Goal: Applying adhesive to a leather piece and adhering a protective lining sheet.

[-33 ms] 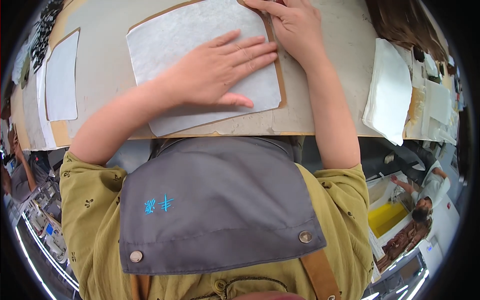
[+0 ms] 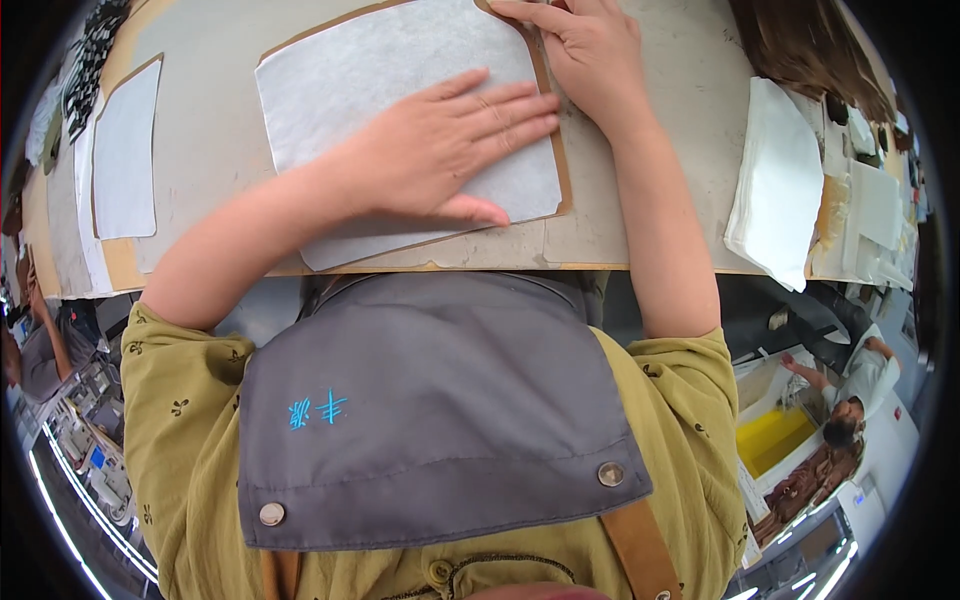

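A white sheet lies on a slightly larger brown piece, whose rim shows along the right, top and bottom. My left hand rests flat on the sheet, fingers spread, their tips at its right edge. At the far right corner my right hand has one digit stretched left onto the brown rim. Its other fingers are curled and partly cut off by the picture's top edge; whatever they grip is hidden.
Another white sheet with a brown edge lies to the left on the worktable. A white stack of sheets and dark brown material are at the right. Another person is beyond, lower right.
My left hand has shifted slightly right and toward me over the sheet. My right hand stays at the corner.
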`<state>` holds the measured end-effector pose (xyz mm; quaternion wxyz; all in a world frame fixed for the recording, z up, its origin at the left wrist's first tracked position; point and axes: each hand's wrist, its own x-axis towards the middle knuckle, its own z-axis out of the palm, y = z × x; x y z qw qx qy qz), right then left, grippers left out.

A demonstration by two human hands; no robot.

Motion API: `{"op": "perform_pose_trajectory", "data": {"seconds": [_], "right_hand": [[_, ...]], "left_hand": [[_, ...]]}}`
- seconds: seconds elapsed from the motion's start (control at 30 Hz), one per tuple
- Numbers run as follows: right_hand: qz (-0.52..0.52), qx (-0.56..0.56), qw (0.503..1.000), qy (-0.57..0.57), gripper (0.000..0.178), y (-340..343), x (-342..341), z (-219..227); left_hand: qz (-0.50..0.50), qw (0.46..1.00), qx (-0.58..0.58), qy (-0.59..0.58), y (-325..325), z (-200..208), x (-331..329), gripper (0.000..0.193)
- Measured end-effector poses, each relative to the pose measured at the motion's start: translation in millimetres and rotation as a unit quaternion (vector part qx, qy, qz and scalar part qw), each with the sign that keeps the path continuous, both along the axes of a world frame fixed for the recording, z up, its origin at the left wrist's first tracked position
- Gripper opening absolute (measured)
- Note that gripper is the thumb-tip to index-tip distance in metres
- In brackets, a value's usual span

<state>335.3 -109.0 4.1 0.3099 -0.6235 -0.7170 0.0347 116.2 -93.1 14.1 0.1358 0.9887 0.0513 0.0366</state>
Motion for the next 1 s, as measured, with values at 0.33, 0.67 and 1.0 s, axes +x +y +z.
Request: {"op": "perform_pose_trajectory", "data": {"seconds": [0.33, 0.67, 1.0], "right_hand": [[0.003, 0.0, 1.0, -0.001, 0.024, -0.1, -1.1, 4.0], [-0.013, 0.032, 0.998, -0.06, 0.033, 8.1, 7.1, -21.9], [0.005, 0.002, 1.0, 0.018, 0.022, 6.9, 7.9, -13.7]], "left_hand": [[-0.085, 0.995, -0.043, 0.024, -35.7, 8.6, -4.8, 0.11], [-0.129, 0.991, -0.044, 0.006, -38.1, 7.3, -7.7, 0.099], [0.173, 0.973, -0.083, -0.125, 20.5, 21.1, -21.5, 0.048]]}}
